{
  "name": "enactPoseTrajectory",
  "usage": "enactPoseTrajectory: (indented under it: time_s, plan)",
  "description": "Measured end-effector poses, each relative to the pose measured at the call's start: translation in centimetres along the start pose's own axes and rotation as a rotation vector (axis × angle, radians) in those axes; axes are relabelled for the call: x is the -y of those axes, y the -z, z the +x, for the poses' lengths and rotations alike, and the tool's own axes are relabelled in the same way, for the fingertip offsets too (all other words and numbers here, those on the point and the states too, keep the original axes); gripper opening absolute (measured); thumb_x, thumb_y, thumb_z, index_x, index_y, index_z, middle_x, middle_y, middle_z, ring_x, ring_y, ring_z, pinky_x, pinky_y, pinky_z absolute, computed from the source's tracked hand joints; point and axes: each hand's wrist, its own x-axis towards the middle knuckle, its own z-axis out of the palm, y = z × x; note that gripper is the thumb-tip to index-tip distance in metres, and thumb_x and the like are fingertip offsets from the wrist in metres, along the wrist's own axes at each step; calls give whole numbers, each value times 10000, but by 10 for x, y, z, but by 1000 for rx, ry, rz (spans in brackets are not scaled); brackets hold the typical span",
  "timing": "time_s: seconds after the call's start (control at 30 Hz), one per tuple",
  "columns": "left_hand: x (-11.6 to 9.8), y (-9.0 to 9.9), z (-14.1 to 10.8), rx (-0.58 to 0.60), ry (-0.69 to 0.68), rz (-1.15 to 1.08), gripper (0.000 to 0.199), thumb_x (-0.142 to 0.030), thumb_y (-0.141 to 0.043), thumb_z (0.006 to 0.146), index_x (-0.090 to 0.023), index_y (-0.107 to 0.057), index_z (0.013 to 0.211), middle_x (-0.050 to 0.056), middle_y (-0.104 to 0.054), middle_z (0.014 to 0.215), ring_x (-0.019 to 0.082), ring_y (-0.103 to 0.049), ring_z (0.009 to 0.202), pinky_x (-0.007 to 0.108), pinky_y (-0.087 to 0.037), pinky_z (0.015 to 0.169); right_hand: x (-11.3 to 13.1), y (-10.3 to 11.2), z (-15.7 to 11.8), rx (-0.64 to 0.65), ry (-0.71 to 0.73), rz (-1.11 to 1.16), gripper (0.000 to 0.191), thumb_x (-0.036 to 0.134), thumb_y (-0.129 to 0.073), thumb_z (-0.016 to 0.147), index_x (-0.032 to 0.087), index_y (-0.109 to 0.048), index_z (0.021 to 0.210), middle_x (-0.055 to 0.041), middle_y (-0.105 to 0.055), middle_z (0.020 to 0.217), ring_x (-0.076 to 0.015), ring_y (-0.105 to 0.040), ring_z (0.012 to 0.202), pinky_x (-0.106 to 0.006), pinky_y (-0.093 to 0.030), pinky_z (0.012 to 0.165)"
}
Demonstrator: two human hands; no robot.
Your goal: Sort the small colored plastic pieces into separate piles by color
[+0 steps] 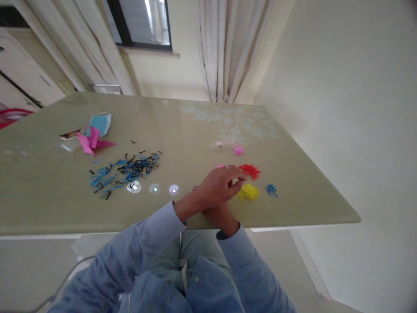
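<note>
My left hand (pixel 222 184) reaches across to the right, over my right wrist. Its fingers are bent, and thumb and fingertips come close together at the edge of a pile of yellow rubber bands (pixel 249 191). Whatever is between them is too small to make out. Beneath it, my right hand (pixel 215 213) rests near the table's front edge, mostly covered, its fingers hidden except for a tip on the left. Just beyond the yellow pile lie red rubber bands (pixel 250 171). A small bunch of blue bands (pixel 271 190) is to the right.
Black and blue bands (pixel 138 167) are scattered over the table (pixel 182 134) on the left. Farther back are a pink folded paper (pixel 93 141), a blue face mask (pixel 100 124), a clear container (pixel 221 144) and a pink ring-like item (pixel 238 150). A wall (pixel 352 108) stands right.
</note>
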Motion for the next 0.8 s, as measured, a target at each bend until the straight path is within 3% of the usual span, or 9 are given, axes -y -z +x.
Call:
enactPoseTrajectory:
  time_s: [0.1, 0.17, 0.23, 0.37, 0.47, 0.63, 0.8]
  plan:
    - [13, 37, -50, -183, 100, 41, 100, -173, -607, 883, -177, -703, 911, 37, -724, 871, 130, -641, 764, 231, -494, 718, 5, 7, 0, -41, -41, 24, 242, 182, -491, 952, 204, -675, 1107, -84, -701, 975, -255, -650, 977, -396, -527, 871]
    - [22, 61, -88, -368, 283, 115, 93, -184, -607, 879, -176, -698, 892, 13, -707, 808, 96, -577, 600, 209, -465, 595, 8, 13, 0, -60, -61, 51, 199, 203, -518, 946, 185, -687, 1049, -73, -690, 891, -220, -648, 863, -360, -530, 814]
    - [27, 79, -127, -484, 422, 173, 90, -212, -619, 870, -178, -702, 864, 3, -698, 775, 89, -556, 555, 204, -451, 550, 11, 17, 0, -66, -70, 67, 183, 219, -537, 941, 182, -693, 1027, -61, -686, 861, -197, -637, 808, -337, -523, 781]
    - [27, 100, -183, -472, 511, 169, 97, -230, -627, 872, -188, -711, 849, 0, -698, 753, 105, -602, 612, 206, -479, 597, 12, 20, 1, -62, -109, 65, 193, 264, -548, 938, 192, -707, 1020, -55, -697, 867, -182, -633, 784, -313, -512, 743]
    - [25, 104, -196, -454, 510, 112, 114, -235, -613, 891, -186, -712, 863, 12, -716, 796, 114, -635, 674, 215, -499, 661, 13, 20, 5, -40, -167, 47, 229, 316, -553, 932, 186, -721, 1017, -55, -700, 851, -179, -627, 740, -306, -510, 705]
    - [29, 103, -193, -507, 534, 35, 119, -226, -602, 903, -182, -709, 875, 11, -699, 787, 109, -618, 658, 213, -488, 650, 22, 21, 16, 7, -263, 28, 297, 385, -564, 906, 170, -737, 1018, -67, -723, 854, -178, -628, 680, -311, -517, 655]
    - [27, 98, -197, -445, 470, 72, 124, -201, -574, 918, -175, -692, 890, 28, -694, 820, 119, -619, 684, 227, -482, 659, 38, 12, 34, 68, -250, 91, 300, 379, -574, 896, 175, -738, 1043, -82, -759, 918, -187, -678, 737, -306, -540, 671]
